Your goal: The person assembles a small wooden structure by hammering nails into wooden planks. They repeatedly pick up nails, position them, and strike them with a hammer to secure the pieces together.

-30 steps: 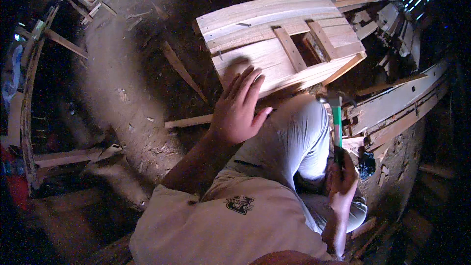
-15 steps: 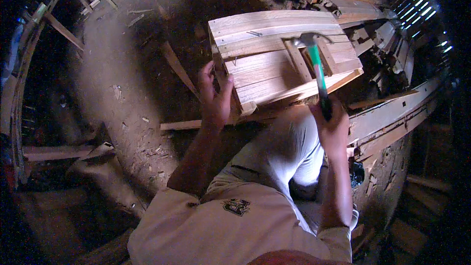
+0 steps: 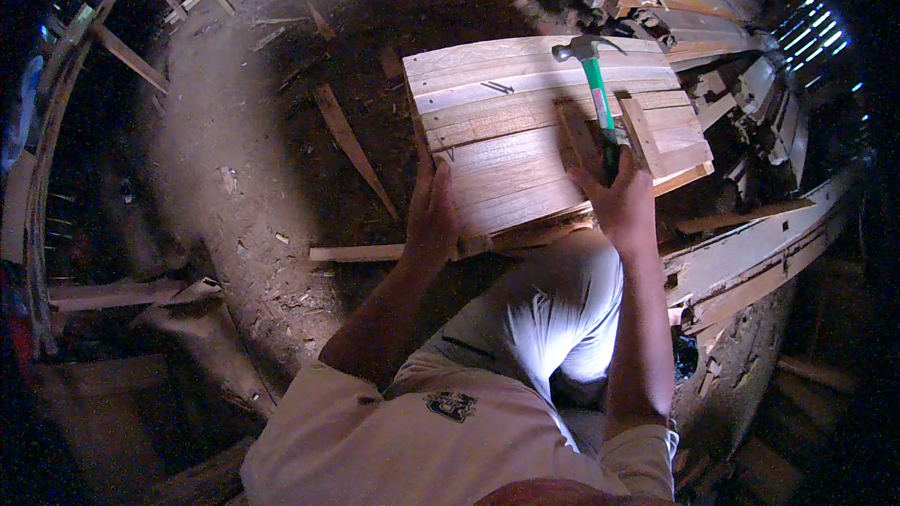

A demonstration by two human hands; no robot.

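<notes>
A box of pale wooden slats (image 3: 506, 136) leans in front of my knee, its slatted face up. My left hand (image 3: 433, 211) is closed on its near left edge, with some fingers hidden behind it. At the box's right part, my right hand (image 3: 626, 206) has the lower handle of a claw hammer (image 3: 601, 94) between thumb and fingers. The hammer's green handle points away from me, and its metal head is over the far slats. Short wood strips (image 3: 640, 136) flank the handle. A few nails (image 3: 497, 87) lie on the slats, and another nail (image 3: 452, 155) shows near the left edge.
Stacked boards and offcuts (image 3: 647, 0) fill the far right. A long heavy beam (image 3: 750, 244) runs along the right side. On the dirt floor (image 3: 248, 197) lie wood chips and a narrow loose board (image 3: 352, 145). Poles (image 3: 66, 131) stand at the left.
The hammer has moved farther out, its head now over the far slats. My right hand has shifted up onto the box. The box has tilted and moved slightly nearer; my left hand has shifted along its edge.
</notes>
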